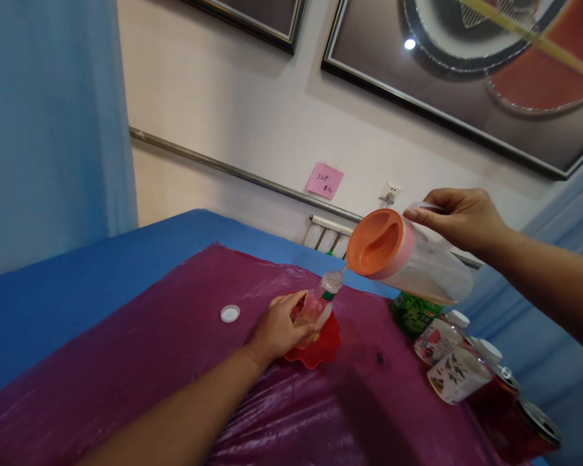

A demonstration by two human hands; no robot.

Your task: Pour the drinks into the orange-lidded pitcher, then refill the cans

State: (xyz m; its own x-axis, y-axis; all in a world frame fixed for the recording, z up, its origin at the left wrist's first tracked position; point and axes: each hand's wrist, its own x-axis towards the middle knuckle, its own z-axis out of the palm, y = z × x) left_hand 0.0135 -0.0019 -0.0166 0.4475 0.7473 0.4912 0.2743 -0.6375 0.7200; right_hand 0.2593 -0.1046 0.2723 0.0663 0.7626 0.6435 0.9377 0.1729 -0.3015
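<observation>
Our left hand curls closed around a small clear plastic bottle, which stands open-mouthed on a red scalloped plastic dish upon the crinkled magenta plastic sheet. Our right hand grips shut on the handle of a clear plastic pitcher with an orange lid, tipped so its spout hangs just above the bottle's mouth. A white round bottle cap lies apart to the left, with open sheet around it. Toward the right edge the room narrows: a green bottle, two white-capped labelled bottles and cans crowd together.
</observation>
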